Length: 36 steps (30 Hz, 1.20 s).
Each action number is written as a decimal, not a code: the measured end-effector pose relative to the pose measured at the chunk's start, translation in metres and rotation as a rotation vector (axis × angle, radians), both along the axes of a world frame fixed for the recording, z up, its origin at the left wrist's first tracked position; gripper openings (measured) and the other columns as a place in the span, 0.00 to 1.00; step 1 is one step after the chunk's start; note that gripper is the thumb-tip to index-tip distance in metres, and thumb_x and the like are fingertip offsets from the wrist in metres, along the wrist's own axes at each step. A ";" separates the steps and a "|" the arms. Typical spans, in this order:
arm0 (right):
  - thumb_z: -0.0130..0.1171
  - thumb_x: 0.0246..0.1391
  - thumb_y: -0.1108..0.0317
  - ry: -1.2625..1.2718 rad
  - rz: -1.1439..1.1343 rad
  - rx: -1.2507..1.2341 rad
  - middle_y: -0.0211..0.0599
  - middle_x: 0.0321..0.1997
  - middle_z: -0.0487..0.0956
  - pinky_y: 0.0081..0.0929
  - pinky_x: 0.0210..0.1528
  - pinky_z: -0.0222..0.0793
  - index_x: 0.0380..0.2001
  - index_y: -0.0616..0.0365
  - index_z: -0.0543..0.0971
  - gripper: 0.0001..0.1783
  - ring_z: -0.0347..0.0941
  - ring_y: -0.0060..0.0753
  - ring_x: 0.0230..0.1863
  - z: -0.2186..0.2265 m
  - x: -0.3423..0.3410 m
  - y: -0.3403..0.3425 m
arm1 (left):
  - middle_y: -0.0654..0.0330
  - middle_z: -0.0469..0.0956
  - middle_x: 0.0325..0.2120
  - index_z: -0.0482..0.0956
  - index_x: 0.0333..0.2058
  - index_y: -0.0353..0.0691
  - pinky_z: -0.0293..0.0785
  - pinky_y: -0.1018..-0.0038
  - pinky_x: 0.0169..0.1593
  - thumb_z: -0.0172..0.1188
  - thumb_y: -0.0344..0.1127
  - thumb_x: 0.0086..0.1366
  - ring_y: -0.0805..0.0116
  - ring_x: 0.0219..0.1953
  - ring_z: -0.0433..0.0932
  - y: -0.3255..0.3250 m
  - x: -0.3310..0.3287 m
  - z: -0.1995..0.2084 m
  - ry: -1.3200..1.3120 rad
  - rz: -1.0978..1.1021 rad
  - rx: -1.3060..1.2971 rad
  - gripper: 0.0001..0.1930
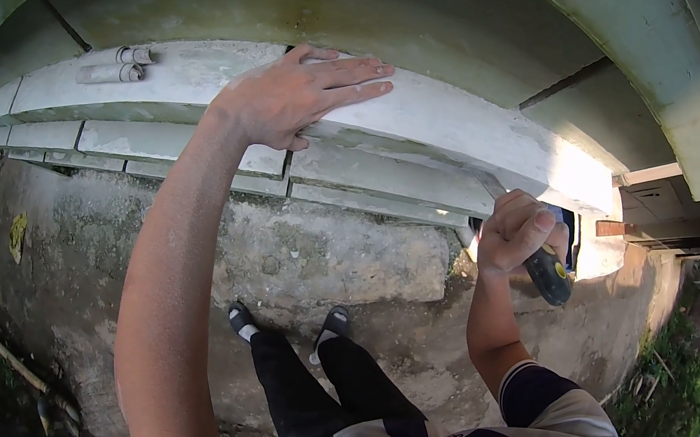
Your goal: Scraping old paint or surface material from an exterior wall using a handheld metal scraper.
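Note:
My left hand [297, 96] lies spread on the white top of a long ledge [194, 66], its fingers stretched out to the right and its thumb over the front edge. Pale dust coats the hand and forearm. Lower and to the right, my right hand [517, 231] is closed round the dark handle of a scraper [548, 276], which has yellow spots. Its thin metal blade points up and left, against or very near the ledge's front edge; I cannot tell whether they touch. Two rolled grey strips, like sandpaper [110, 72], rest on the ledge farther left.
A greenish wall [393, 16] rises behind the ledge, and a curved green beam [641, 61] overhangs at right. Below are lower pale ledges [361, 172] and a rough concrete step [327, 248] by my feet. A hose or pipe [1, 348] runs along the left; plants [668, 379] grow lower right.

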State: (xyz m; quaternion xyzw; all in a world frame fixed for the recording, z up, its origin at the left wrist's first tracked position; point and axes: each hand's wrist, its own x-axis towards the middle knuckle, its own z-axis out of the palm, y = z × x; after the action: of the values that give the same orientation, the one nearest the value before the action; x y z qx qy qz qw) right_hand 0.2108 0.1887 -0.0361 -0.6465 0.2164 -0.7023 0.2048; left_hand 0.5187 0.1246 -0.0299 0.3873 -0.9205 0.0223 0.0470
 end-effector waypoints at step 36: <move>0.48 0.71 0.68 -0.048 -0.038 -0.102 0.25 0.11 0.57 0.21 0.15 0.53 0.24 0.51 0.58 0.19 0.51 0.19 0.11 -0.001 0.001 -0.005 | 0.71 0.49 0.76 0.44 0.75 0.62 0.57 0.53 0.73 0.81 0.37 0.40 0.67 0.75 0.55 -0.003 -0.003 0.010 0.016 -0.004 0.026 0.67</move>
State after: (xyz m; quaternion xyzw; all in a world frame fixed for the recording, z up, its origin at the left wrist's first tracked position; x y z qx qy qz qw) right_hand 0.2119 0.1840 -0.0370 -0.6348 0.1878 -0.7315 0.1632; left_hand 0.5158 0.1219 -0.0194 0.3861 -0.9211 0.0072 0.0492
